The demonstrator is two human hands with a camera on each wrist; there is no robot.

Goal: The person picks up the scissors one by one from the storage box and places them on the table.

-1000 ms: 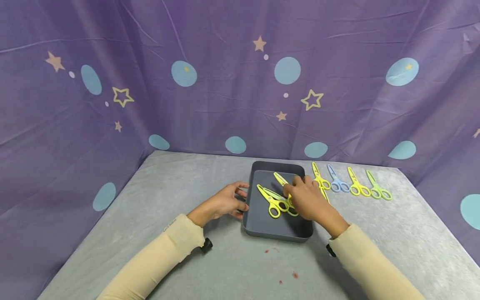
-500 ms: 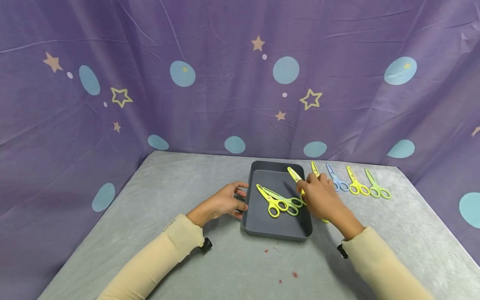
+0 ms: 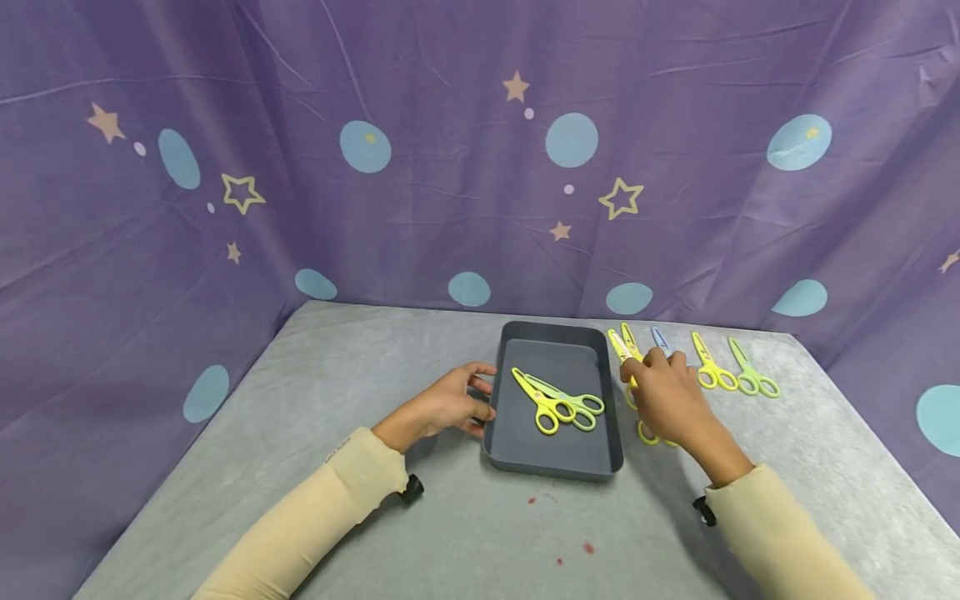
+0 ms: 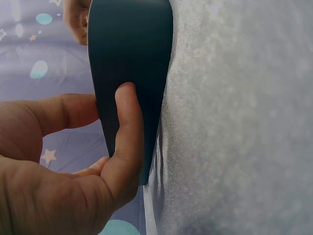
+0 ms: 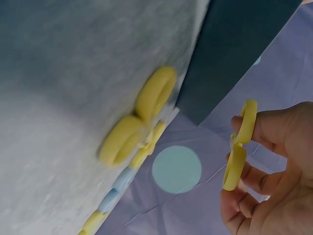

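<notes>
In the head view my left hand [image 3: 450,402] touches the left wall of a dark grey tray [image 3: 551,458]. Its fingertips press on the tray's outer side and rim in the left wrist view. Inside the tray lie yellow scissors [image 3: 545,407] partly over light green scissors [image 3: 588,407]. My right hand [image 3: 666,400] is just right of the tray, holding yellow scissors [image 5: 248,122] by the handle loops, blades [image 3: 619,343] pointing away. Below that hand, another pair of yellow scissors [image 5: 122,139] lies on the table, mostly hidden in the head view.
Behind and right of the right hand, a row on the grey table [image 3: 360,350] has yellow scissors [image 3: 627,333], partly hidden blue scissors [image 3: 660,337], more yellow scissors [image 3: 712,371] and green scissors [image 3: 752,375]. A purple patterned curtain [image 3: 450,225] hangs behind the table.
My right hand has moved rightward from over the tray to beside it, with the yellow scissors in its grip. My left hand stays against the tray.
</notes>
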